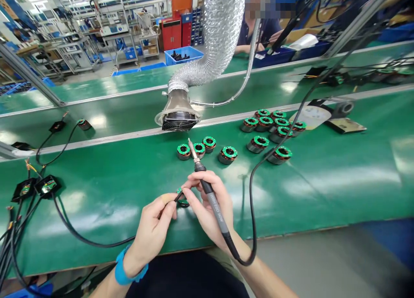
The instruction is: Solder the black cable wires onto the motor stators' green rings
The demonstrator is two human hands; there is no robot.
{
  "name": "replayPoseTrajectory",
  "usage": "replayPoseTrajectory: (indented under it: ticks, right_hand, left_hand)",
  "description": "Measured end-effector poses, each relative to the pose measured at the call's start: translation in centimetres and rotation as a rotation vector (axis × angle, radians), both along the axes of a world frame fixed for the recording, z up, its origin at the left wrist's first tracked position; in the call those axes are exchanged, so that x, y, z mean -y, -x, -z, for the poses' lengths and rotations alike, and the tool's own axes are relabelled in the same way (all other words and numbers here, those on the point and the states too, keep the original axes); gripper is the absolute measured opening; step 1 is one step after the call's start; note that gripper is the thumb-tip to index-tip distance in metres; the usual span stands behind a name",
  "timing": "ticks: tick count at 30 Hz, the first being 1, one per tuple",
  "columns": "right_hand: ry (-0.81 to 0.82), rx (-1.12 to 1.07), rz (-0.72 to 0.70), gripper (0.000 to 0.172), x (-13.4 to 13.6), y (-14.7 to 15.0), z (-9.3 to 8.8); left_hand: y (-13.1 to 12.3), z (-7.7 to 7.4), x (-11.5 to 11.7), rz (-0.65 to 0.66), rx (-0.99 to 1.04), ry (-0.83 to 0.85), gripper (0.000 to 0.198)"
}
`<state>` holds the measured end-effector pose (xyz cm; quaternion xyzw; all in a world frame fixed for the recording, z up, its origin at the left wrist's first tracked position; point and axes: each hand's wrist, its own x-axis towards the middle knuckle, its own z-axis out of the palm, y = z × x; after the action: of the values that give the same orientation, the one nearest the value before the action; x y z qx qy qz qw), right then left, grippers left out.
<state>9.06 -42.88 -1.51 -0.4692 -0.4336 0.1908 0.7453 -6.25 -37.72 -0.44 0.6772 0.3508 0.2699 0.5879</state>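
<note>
**Left hand** (150, 233): grip closed on a thin dark lead (178, 197), at a stator (183, 203) between the hands.
**Right hand** (211, 207): grip closed on a soldering iron (210, 195), long axis running 5 to 11 o'clock, tip at 11.
**Beyond, 12 o'clock:** more stators (199, 150) on the green bench (97, 220); fume duct (177, 114) farther.

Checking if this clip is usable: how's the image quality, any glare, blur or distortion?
In the head view, overhead lights throw pale glare patches across the green bench mat, the wide lens tilts and bows the bench's front edge, and the soldering iron looks sharp, without obvious motion blur.
</note>
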Motion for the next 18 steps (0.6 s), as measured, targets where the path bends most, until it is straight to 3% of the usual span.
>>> replayPoseTrajectory:
  ticks: [6,13,15,18]
  right_hand:
    - [0.010,-0.115,-0.063,0.036,0.8,0.4,-0.5]
    - [-0.026,-0.332,-0.192,0.039,0.7,0.8,-0.7]
    - [-0.037,-0.307,-0.117,0.038,0.4,1.5,-0.5]
    - [-0.032,-0.174,0.138,0.032,0.2,2.8,0.2]
  left_hand:
    - [-2.0,-1.8,-0.2,-0.074,0.116,0.207,0.039]
    - [-1.4,-1.6,-0.6,0.019,0.131,0.319,0.045]
    - [-1.1,-1.2,-0.8,0.015,0.147,0.311,0.042]
    - [-1.2,-0.6,-0.8,-0.039,0.190,0.259,0.039]
